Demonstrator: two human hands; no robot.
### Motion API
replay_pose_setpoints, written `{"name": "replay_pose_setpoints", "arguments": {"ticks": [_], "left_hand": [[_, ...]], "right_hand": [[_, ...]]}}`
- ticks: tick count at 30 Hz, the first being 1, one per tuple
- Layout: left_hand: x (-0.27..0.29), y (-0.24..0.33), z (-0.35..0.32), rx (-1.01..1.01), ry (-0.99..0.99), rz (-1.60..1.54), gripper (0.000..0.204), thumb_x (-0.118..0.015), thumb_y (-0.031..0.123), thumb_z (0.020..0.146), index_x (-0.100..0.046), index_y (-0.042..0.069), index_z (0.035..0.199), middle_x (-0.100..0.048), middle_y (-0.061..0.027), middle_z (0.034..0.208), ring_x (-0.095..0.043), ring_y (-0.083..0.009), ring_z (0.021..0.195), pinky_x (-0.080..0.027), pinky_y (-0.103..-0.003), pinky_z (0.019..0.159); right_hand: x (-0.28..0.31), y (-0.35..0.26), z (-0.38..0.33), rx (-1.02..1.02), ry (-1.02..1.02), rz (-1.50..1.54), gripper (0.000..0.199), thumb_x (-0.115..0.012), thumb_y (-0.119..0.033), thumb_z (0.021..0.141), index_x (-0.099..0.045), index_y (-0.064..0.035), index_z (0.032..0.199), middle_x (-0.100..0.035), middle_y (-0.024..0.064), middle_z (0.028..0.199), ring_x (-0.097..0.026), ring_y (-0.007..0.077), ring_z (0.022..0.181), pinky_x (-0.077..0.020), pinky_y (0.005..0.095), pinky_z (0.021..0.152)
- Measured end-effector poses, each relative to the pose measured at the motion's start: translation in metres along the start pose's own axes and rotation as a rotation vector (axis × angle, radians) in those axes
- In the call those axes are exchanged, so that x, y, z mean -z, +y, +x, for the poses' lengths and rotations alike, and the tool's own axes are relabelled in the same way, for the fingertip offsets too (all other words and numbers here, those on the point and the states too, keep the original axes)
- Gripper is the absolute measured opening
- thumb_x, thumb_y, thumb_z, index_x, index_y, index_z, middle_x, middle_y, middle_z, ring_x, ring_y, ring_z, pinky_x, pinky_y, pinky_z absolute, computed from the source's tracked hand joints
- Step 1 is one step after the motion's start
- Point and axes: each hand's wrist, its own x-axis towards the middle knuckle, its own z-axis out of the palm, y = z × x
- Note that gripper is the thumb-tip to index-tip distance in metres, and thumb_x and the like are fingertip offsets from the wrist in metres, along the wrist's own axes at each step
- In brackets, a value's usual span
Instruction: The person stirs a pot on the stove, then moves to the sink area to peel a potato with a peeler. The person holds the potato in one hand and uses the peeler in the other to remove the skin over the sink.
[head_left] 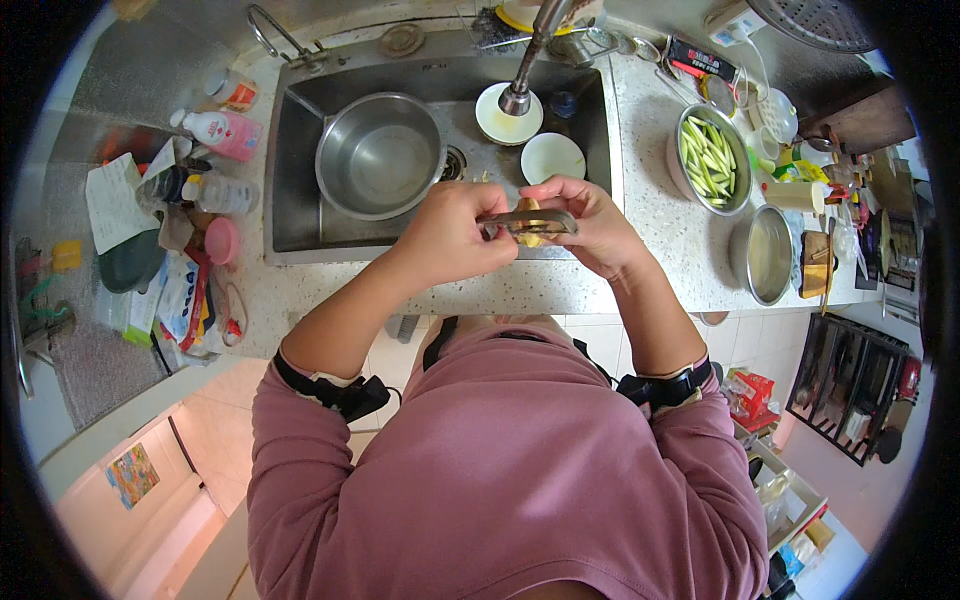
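Nearest, a person in a mauve top [500, 440] is standing against a speckled counter [330, 290], with black straps [345, 395] circling both arms near the elbows. Just beyond the body, the left hand [455, 225] is gripping one end of a grey metal tool [556, 216], perhaps a peeler, fingers curling tightly, probably to steady it. The right hand [592, 225] is pinching a small yellow-brown piece [528, 206], possibly ginger, between its fingers; the tool is crossing in front, so the exact fingertip contact is staying hidden. Both hands are meeting over the front edge of the sink [345, 255], presumably so that scraps fall inside.

To the right, a metal bowl [765, 255] is sitting near the counter's front. Farther back, another bowl [678, 170] is holding green vegetable strips [708, 155], apparently grouped there out of the splash. Inside the sink, a wide steel basin [335, 150] is filling the left side; to its right a white bowl [553, 160] is lying near a white dish [490, 118], under the tap [516, 98].
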Motion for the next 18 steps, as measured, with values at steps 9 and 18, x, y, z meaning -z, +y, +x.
{"name": "replay_pose_setpoints", "arguments": {"ticks": [9,18], "left_hand": [[0.024,-0.026,0.02,0.301,0.248,0.18,0.013,-0.065,0.011,0.077,-0.062,0.0,0.082,-0.065,-0.0057,0.071,-0.058,-0.0092,0.061,-0.047,-0.026,0.06],[-0.008,-0.021,0.01,0.074,0.109,0.225,0.02,-0.053,0.016,0.09,-0.05,-0.002,0.098,-0.06,-0.0174,0.084,-0.061,-0.0318,0.076,-0.047,-0.039,0.067]], "right_hand": [[0.005,0.007,-0.01,0.029,0.142,0.105,0.045,-0.063,0.002,0.078,-0.053,-0.0019,0.122,-0.062,0.0139,0.111,-0.061,0.0227,0.101,-0.0504,0.031,0.088],[0.008,0.017,0.008,0.173,0.349,-0.064,0.031,-0.066,0.002,0.077,-0.052,0.0016,0.105,-0.064,0.0103,0.1,-0.062,0.0147,0.092,-0.0484,0.0264,0.084]]}}
